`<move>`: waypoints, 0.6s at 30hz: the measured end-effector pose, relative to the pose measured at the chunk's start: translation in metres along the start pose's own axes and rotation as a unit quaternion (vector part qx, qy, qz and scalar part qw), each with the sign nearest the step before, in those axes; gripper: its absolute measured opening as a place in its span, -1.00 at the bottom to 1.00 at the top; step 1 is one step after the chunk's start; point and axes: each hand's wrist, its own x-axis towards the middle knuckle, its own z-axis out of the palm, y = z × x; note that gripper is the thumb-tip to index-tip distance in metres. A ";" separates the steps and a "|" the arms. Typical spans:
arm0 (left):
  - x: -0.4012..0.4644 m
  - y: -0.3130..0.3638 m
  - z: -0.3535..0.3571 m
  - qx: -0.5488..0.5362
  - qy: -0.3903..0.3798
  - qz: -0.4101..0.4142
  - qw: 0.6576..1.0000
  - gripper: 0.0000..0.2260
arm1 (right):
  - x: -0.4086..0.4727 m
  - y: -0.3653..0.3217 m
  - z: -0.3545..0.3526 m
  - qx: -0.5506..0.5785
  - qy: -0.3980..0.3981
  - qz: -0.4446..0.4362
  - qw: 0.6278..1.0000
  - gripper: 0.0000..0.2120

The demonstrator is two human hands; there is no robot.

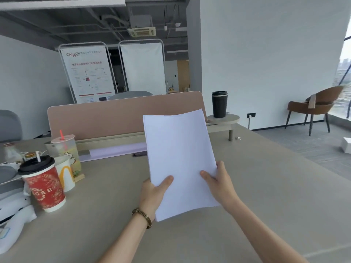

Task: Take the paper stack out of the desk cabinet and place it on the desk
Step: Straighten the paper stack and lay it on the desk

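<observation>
A white paper stack (178,150) is held up above the grey desk (266,186), tilted with its top edge away from me. My left hand (153,192) grips its lower left edge, thumb on top. My right hand (218,183) grips its lower right edge, thumb pressed on the sheet. The far half of the stack covers part of the pink desk divider (106,118). The desk cabinet is out of view.
Several drink cups crowd the desk's left side: a red cup with a black lid (44,186), a McDonald's cup (66,173) and a clear cup with a red straw (65,149). A black tumbler (219,104) stands on a small round shelf. A brown chair (315,107) sits at right.
</observation>
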 end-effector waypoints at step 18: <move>0.015 -0.015 0.236 0.048 -0.040 -0.021 0.998 -0.68 | 0.087 0.078 -0.202 -0.082 0.063 0.079 0.992 -0.79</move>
